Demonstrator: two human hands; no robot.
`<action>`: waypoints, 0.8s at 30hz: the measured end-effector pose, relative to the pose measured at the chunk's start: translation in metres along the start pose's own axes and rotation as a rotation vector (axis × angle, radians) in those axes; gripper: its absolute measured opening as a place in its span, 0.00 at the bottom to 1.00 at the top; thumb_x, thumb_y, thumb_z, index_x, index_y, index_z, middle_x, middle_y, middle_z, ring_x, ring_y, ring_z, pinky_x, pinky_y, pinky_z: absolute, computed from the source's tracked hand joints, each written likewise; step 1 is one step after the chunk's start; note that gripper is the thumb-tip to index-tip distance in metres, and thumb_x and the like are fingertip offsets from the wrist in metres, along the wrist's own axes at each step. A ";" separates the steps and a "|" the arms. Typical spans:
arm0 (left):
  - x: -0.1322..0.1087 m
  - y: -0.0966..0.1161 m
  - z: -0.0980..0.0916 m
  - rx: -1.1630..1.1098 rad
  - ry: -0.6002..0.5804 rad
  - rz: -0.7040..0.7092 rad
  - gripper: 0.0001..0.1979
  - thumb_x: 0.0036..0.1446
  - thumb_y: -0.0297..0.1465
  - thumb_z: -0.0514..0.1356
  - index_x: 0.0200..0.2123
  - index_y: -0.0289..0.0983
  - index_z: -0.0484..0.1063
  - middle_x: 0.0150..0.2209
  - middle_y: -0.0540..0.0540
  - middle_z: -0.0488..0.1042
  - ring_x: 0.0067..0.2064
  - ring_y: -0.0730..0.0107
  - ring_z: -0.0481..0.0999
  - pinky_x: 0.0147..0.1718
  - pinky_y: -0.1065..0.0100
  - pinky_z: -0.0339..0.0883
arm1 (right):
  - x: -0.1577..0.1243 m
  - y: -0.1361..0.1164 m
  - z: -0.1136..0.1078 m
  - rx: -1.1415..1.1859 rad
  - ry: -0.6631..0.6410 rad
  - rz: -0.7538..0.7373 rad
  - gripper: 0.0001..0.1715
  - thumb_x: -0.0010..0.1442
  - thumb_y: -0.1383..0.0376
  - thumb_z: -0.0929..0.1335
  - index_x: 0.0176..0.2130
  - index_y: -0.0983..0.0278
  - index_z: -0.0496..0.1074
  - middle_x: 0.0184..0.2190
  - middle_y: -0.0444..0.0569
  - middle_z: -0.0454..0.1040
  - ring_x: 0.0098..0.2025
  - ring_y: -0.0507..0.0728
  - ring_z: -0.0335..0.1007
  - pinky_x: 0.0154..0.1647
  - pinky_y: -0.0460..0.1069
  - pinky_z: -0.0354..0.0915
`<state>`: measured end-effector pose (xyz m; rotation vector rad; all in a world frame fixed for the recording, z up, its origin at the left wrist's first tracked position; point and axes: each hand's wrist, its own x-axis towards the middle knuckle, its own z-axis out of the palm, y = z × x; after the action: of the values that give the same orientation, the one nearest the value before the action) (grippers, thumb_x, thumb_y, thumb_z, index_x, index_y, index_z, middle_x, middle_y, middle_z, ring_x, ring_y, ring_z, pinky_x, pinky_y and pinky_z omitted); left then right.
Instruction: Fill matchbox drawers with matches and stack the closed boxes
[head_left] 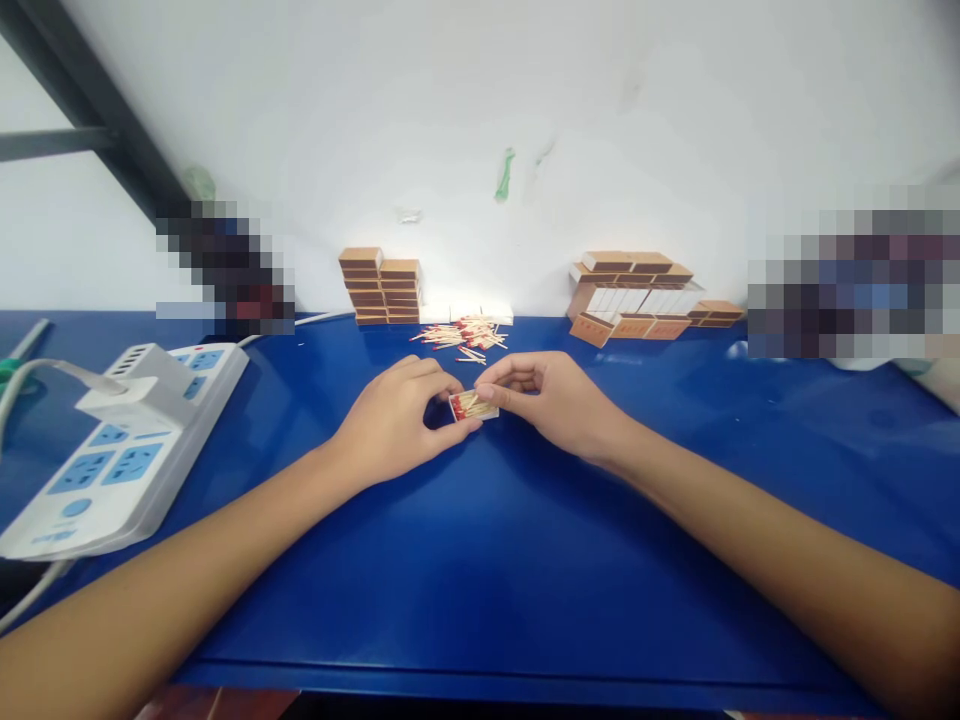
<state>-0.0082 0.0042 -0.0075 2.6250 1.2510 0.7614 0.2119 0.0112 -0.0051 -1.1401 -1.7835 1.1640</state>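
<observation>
A small open matchbox tray (472, 406) full of red-tipped matches sits on the blue table (510, 560) between my hands. My left hand (397, 420) curls round its left end, thumb under the near edge. My right hand (551, 395) pinches its right end with fingers bent. Just behind lies a loose pile of matches (463, 336).
A stack of brown matchboxes (379, 285) stands against the white wall at the back, and a bigger heap of boxes and white trays (645, 295) lies back right. A white power strip (124, 440) with a plugged charger lies at the left. Blurred objects sit at both back corners.
</observation>
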 end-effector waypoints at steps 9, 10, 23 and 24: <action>0.000 0.001 0.000 -0.005 0.017 -0.038 0.13 0.61 0.43 0.66 0.37 0.39 0.78 0.36 0.47 0.78 0.39 0.63 0.73 0.39 0.62 0.67 | -0.005 0.006 0.004 -0.431 0.168 -0.101 0.06 0.60 0.61 0.73 0.35 0.61 0.80 0.34 0.46 0.73 0.29 0.52 0.61 0.32 0.50 0.60; 0.000 0.001 0.000 -0.004 0.010 -0.028 0.13 0.61 0.43 0.66 0.37 0.39 0.78 0.36 0.47 0.78 0.39 0.62 0.73 0.39 0.61 0.67 | -0.004 0.006 0.002 -0.439 0.162 -0.119 0.06 0.60 0.62 0.73 0.34 0.61 0.80 0.34 0.46 0.72 0.29 0.52 0.61 0.32 0.50 0.61; 0.000 0.004 -0.002 -0.025 -0.094 0.070 0.13 0.62 0.42 0.66 0.43 0.39 0.78 0.42 0.45 0.79 0.43 0.60 0.75 0.44 0.59 0.69 | 0.032 0.039 -0.041 -0.771 0.131 -0.192 0.07 0.66 0.64 0.70 0.36 0.63 0.77 0.38 0.50 0.73 0.37 0.57 0.68 0.42 0.53 0.64; 0.000 0.004 -0.002 -0.015 -0.088 0.063 0.13 0.62 0.42 0.66 0.43 0.39 0.78 0.42 0.46 0.79 0.43 0.60 0.75 0.44 0.58 0.69 | 0.031 0.038 -0.040 -0.780 0.114 -0.197 0.06 0.66 0.64 0.70 0.36 0.64 0.76 0.38 0.51 0.73 0.39 0.58 0.69 0.44 0.53 0.64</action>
<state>-0.0064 0.0016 -0.0045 2.6654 1.1402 0.6538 0.2476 0.0608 -0.0243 -1.3646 -2.2651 0.2555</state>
